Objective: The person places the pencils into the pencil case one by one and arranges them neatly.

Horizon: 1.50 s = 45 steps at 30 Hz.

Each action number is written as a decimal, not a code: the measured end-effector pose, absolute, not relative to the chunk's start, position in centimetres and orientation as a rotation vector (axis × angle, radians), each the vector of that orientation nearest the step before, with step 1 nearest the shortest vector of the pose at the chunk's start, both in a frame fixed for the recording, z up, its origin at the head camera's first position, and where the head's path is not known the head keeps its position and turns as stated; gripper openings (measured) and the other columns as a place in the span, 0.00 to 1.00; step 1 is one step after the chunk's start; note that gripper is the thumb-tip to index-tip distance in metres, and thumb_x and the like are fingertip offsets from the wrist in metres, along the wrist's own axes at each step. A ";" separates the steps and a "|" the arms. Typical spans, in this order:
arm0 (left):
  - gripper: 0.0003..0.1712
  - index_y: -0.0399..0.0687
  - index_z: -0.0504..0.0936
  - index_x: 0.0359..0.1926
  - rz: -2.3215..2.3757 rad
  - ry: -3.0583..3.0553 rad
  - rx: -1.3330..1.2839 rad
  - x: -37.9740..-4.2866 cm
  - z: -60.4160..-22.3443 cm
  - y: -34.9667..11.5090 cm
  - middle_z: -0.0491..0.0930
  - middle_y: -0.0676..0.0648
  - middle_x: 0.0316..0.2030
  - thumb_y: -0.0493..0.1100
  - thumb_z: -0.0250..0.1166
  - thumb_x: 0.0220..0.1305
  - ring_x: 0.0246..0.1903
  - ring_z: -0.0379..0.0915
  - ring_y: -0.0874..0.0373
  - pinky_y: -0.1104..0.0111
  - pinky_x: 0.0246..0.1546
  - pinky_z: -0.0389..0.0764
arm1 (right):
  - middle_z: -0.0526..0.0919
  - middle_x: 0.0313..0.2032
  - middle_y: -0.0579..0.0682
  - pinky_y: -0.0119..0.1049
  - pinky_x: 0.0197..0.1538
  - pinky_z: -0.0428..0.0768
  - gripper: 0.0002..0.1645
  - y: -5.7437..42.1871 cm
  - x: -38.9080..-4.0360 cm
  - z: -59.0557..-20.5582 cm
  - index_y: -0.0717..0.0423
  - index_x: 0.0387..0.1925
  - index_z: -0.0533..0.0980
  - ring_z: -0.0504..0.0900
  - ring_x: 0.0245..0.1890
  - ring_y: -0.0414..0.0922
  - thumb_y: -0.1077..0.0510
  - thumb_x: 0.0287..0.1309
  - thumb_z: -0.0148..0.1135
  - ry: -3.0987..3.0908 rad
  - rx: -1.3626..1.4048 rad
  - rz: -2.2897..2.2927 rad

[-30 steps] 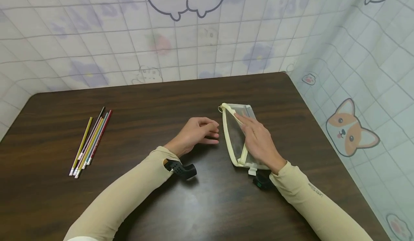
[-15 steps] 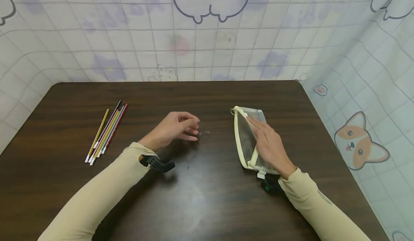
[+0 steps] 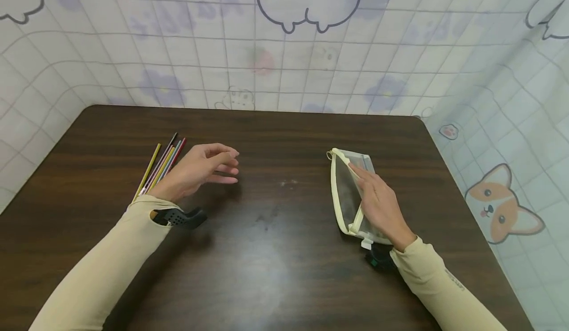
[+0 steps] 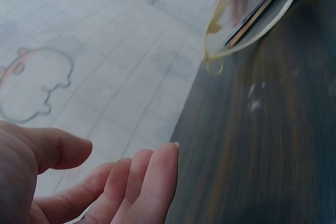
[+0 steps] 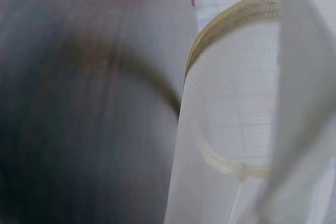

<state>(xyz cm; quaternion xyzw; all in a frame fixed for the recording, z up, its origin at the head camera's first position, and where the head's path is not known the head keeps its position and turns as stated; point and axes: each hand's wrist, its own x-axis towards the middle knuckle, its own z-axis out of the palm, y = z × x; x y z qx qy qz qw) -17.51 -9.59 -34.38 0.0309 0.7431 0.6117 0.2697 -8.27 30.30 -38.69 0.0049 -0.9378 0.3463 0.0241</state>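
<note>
In the head view my left hand (image 3: pixel 197 170) hovers over the table beside the pencils (image 3: pixel 162 168), fingers loosely bent, holding nothing. Several pencils, yellow, dark, blue and red, lie there; my wrist and sleeve hide their lower ends. To the right, a clear mesh pencil case (image 3: pixel 345 192) with a pale yellow zip edge lies with its mouth open to the left. My right hand (image 3: pixel 380 202) grips its upper side, fingers along the zip edge; the thumb is hidden. The left wrist view shows slim dark and yellowish sticks (image 4: pixel 257 17), pencil-like, inside the case.
The dark wood table (image 3: pixel 266 271) ends at a back edge against a white grid-patterned curtain (image 3: pixel 222 49). More of this printed cloth hangs on the right side (image 3: pixel 524 123). A black band (image 3: pixel 180 217) is on the left wrist, and another (image 3: pixel 380 257) on the right.
My left hand has moved left, from beside the pencil case to the pencils. The right hand stays on the case. The head view has shifted a little.
</note>
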 end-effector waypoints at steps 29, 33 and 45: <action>0.38 0.40 0.62 0.74 1.747 2.092 -0.121 -17.1 -35.3 -22.5 0.74 0.50 0.58 0.54 0.64 0.73 0.46 0.85 0.64 0.66 0.50 0.91 | 0.67 0.77 0.55 0.65 0.78 0.63 0.30 30.2 -8.1 -39.0 0.37 0.77 0.64 0.64 0.78 0.60 0.48 0.82 0.29 -2.915 -0.019 1.068; 0.38 0.42 0.63 0.74 1.762 2.101 -0.132 -17.0 -35.7 -23.8 0.76 0.53 0.54 0.54 0.65 0.72 0.46 0.86 0.65 0.67 0.50 0.91 | 0.67 0.77 0.56 0.65 0.77 0.64 0.30 30.1 -8.2 -39.0 0.37 0.77 0.64 0.65 0.77 0.60 0.49 0.82 0.28 -2.920 -0.013 1.060; 0.33 0.45 0.70 0.67 1.795 2.159 -0.140 -17.5 -36.1 -25.8 0.75 0.56 0.53 0.54 0.67 0.69 0.46 0.85 0.69 0.71 0.47 0.90 | 0.68 0.77 0.56 0.66 0.76 0.65 0.30 30.1 -8.3 -38.7 0.36 0.77 0.64 0.65 0.77 0.60 0.49 0.82 0.28 -2.923 -0.010 1.042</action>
